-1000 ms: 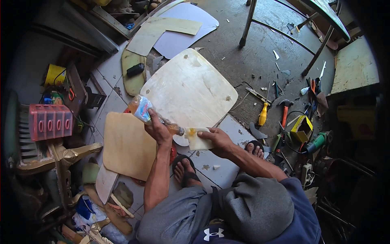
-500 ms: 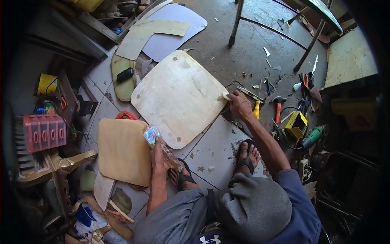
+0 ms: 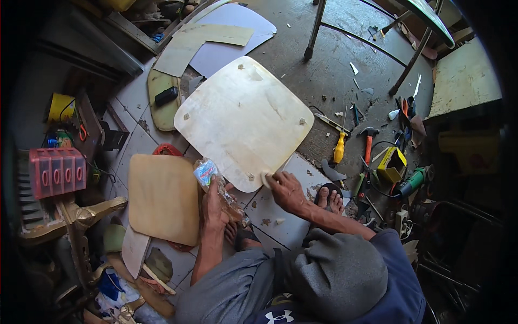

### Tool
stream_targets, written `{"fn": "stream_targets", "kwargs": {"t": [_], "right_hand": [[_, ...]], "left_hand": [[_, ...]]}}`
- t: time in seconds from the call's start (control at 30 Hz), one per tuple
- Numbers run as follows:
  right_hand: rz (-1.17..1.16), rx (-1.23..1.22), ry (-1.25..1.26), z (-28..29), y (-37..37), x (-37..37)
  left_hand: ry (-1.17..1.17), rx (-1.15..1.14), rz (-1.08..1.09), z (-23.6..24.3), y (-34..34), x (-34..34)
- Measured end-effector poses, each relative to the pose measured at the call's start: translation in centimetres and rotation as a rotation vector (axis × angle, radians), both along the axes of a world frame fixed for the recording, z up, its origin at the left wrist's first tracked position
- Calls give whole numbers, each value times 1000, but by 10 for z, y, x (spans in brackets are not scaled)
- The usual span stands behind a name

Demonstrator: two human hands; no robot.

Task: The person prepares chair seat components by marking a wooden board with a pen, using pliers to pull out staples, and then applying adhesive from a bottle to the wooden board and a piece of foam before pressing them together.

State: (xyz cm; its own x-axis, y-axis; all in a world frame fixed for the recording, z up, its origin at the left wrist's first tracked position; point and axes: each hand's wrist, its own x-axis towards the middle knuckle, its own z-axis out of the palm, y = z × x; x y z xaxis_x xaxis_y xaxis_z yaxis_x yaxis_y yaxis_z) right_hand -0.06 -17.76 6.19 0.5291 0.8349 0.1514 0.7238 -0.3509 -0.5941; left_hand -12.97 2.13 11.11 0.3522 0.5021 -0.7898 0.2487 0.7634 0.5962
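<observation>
My left hand [image 3: 215, 208] is wrapped round a crumpled plastic bottle [image 3: 205, 171] with a blue-and-white label and brownish contents, beside a tan rounded board [image 3: 159, 197]. My right hand [image 3: 286, 191] pinches a small pale pad [image 3: 266, 179] against the near right edge of a larger cream, rounded-square board [image 3: 240, 121]. This board has a worn grey patch near each corner. Its near corner lies just above the bottle.
Lavender and pale cut sheets [image 3: 226, 56] lie at the back. At right are a yellow screwdriver [image 3: 339, 147], hammer [image 3: 368, 143], yellow box [image 3: 391, 164] and green grinder [image 3: 414, 182]. A metal-legged chair [image 3: 399, 81] stands behind. Scraps and a pink drawer unit [image 3: 56, 173] crowd the left.
My right hand has moved from the board's right corner down along its near edge with the pad. The cream board has shifted slightly up and right. The bottle has dropped away from the pad.
</observation>
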Motion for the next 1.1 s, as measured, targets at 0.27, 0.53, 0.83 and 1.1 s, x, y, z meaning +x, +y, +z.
{"fn": "stream_targets", "kwargs": {"t": [0.27,0.53,0.83,1.1], "right_hand": [[66,-40,-27,16,-4,-2],[145,-39,544,35,-15,3],[-200,-246,1536,50,33,4],[-161,-108,1726,63,73,-7]], "left_hand": [[-79,-120,-4,-3,-6,15],[-116,-78,-13,-14,-5,7],[-157,158,441,33,34,28],[-77,314,594,49,43,29]]}}
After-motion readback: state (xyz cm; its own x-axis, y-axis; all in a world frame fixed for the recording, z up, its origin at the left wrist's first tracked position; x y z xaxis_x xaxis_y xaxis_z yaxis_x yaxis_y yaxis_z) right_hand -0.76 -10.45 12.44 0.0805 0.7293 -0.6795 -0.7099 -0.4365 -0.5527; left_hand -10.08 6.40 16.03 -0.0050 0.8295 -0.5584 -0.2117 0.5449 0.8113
